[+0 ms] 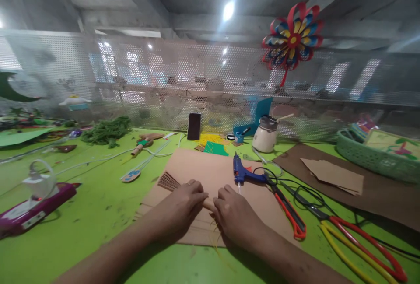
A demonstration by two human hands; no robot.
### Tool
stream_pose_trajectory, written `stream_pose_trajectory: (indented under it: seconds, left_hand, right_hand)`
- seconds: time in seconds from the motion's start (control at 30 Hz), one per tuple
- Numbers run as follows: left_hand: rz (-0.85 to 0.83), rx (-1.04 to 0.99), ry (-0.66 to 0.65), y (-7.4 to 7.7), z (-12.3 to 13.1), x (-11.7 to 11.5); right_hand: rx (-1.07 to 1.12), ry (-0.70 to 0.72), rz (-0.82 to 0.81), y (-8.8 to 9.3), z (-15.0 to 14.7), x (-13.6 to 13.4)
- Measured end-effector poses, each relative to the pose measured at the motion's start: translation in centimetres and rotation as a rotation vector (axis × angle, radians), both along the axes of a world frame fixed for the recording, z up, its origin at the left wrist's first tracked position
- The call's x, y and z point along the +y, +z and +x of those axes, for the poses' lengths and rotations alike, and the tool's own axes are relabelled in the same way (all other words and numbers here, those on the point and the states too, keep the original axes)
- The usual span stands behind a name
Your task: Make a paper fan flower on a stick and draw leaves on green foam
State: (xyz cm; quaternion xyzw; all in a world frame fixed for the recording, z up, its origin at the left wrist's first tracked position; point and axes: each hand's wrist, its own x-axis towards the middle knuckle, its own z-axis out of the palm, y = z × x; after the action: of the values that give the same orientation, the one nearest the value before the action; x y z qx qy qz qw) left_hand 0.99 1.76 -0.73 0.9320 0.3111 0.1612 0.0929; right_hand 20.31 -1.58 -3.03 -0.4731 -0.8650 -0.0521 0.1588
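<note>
Two hands on the head view: left hand point(183, 203) and right hand point(234, 214) meet fingertip to fingertip, pinching the pleated brown paper point(168, 181) down on the cardboard sheet point(210, 168). Pleats already fan out leftward, the rest is hidden, and the glue gun point(242, 171) lies untouched nearby.

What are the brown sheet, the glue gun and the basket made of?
Sheet: looks like cardboard or thick kraft paper, matte brown, flat with crisp edges. Glue gun: probably moulded plastic, glossy blue. Basket: likely green plastic, woven-look wall with a rolled rim; too blurred to be sure.
</note>
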Motion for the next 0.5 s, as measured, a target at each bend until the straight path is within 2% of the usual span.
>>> stream_pose_trajectory:
  seconds: [0.3,0.5]
  left_hand:
    - [0.01,-0.028,-0.035,0.42,-0.04,0.09]
    - [0.028,-0.04,-0.051,-0.02,0.05,0.24]
  right_hand:
    - [0.012,-0.026,-0.026,-0.13,0.05,-0.02]
    - [0.044,-0.037,-0.1,0.81,0.44,-0.17]
